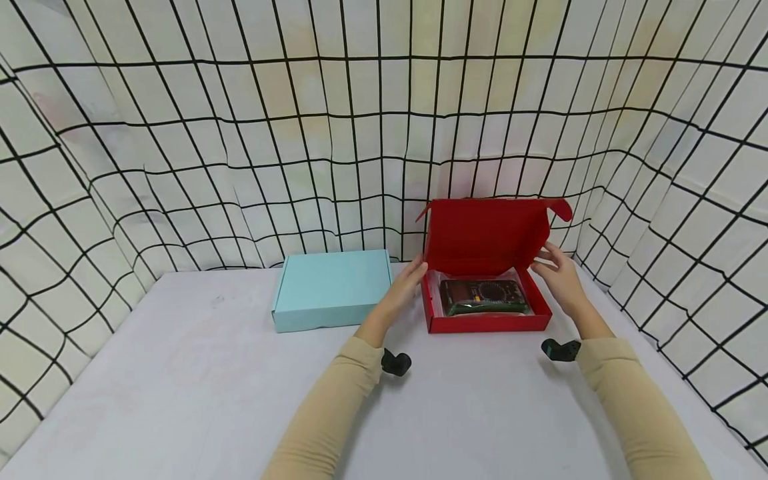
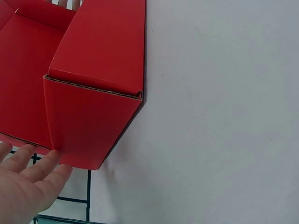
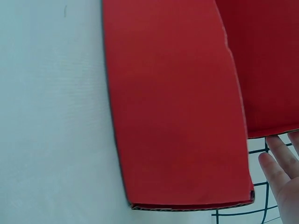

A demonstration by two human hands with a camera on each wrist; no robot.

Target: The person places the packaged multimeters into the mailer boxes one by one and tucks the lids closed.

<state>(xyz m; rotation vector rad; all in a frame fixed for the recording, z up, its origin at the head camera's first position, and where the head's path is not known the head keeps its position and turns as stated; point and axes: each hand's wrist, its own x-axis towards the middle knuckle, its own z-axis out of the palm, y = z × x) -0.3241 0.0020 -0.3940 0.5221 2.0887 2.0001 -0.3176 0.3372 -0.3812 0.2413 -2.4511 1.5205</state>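
A red cardboard box (image 1: 489,324) stands with its lid (image 1: 480,233) raised, tilted back toward the grid wall. Inside lies a dark digital multimeter (image 1: 486,293) in clear plastic wrap. My left hand (image 1: 403,287) is at the box's left side, its extended fingers (image 2: 44,165) right at the rear corner in the left wrist view. On the opposite side, my right hand (image 1: 559,277) has its loosely spread fingers (image 3: 275,170) at the lid's lower right edge. Neither hand grips anything.
A closed light blue box (image 1: 336,287) lies left of the red one, close to my left forearm. White cloth (image 1: 198,373) covers the table. White fabric with a black grid (image 1: 360,133) rises behind and at both sides. Dark wrist devices (image 1: 396,363) jut out from both sleeves.
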